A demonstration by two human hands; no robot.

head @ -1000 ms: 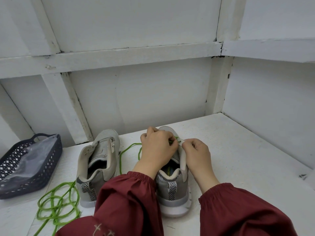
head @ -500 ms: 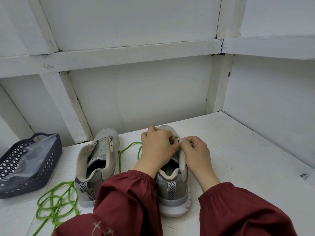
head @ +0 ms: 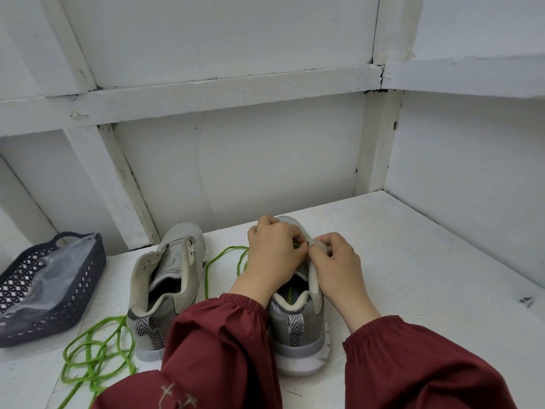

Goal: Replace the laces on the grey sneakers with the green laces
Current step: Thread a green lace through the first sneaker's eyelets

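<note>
Lacing barely begun: left hand (head: 274,255) pinches bright green lace (head: 227,251), right hand (head: 336,265) grips right grey mesh sneaker (head: 298,332); left grey mesh sneaker (head: 174,261) unlaced.

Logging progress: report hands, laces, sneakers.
Status: left hand pinches green lace, right hand holds right sneaker at the eyelets. Unlaced left sneaker, spare lace loose beside it. Nothing in the way.

Right hand (head: 336,262) drawn in against left hand (head: 274,252), fingertips now meeting, green lace (head: 298,245) pinched at sneaker (head: 295,329) flap
</note>
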